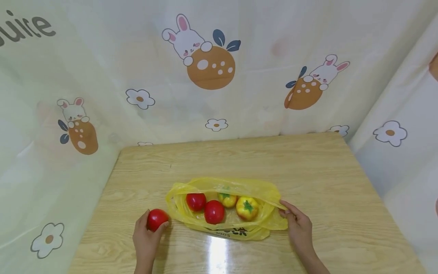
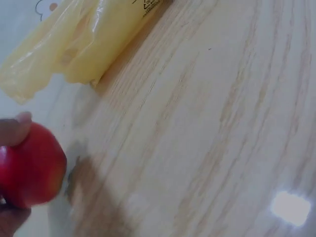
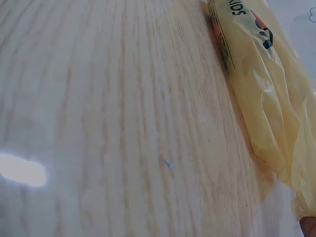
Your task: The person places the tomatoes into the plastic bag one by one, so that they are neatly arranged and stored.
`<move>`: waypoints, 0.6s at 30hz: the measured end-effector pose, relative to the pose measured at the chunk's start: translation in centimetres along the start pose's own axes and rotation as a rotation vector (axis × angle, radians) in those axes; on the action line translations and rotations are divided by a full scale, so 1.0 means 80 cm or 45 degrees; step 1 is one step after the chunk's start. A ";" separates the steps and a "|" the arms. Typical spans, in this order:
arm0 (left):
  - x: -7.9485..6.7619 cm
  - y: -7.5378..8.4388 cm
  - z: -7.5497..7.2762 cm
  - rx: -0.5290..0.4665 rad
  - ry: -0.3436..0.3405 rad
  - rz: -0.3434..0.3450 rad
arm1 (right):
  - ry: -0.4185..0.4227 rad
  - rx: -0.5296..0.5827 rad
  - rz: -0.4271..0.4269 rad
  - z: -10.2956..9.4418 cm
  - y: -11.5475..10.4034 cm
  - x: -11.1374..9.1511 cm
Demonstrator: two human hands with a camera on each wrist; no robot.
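Observation:
A yellow plastic bag lies on the table with its mouth spread open. Inside it are two red round fruits and two yellow, lobed vegetables with green tops, like bell peppers. My left hand grips another red round fruit, apple-like, just left of the bag. In the left wrist view this red fruit sits between thumb and fingers, apart from the bag. The right hand pinches the bag's right edge; only a fingertip shows in the right wrist view.
The wooden table carries a bright light reflection near its front. Behind it and at both sides hangs a pale curtain printed with rabbits, oranges and flowers. Dark lettering marks the bag's front side.

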State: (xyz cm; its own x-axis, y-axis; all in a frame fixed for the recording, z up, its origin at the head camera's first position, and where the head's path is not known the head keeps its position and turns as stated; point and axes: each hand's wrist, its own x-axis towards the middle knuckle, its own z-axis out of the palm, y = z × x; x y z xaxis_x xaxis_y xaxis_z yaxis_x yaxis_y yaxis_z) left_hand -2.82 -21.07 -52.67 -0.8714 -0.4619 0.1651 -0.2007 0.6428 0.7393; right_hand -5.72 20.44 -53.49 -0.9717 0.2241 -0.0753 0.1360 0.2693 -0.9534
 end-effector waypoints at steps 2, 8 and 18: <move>0.000 -0.002 0.000 -0.049 -0.002 -0.030 | -0.004 0.004 0.005 0.000 0.001 0.000; 0.001 0.000 -0.004 -0.140 0.000 -0.042 | -0.016 0.016 0.013 0.000 0.005 0.000; 0.019 0.010 -0.019 -0.236 0.114 -0.115 | -0.038 0.024 0.043 -0.002 0.001 0.001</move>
State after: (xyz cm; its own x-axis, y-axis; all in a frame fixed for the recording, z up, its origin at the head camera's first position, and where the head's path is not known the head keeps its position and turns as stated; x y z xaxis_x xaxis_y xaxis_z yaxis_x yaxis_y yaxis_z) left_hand -3.61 -22.18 -50.85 -0.8087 -0.5703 0.1439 -0.1831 0.4766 0.8598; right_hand -5.77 20.60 -53.53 -0.9719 0.2046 -0.1162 0.1656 0.2440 -0.9555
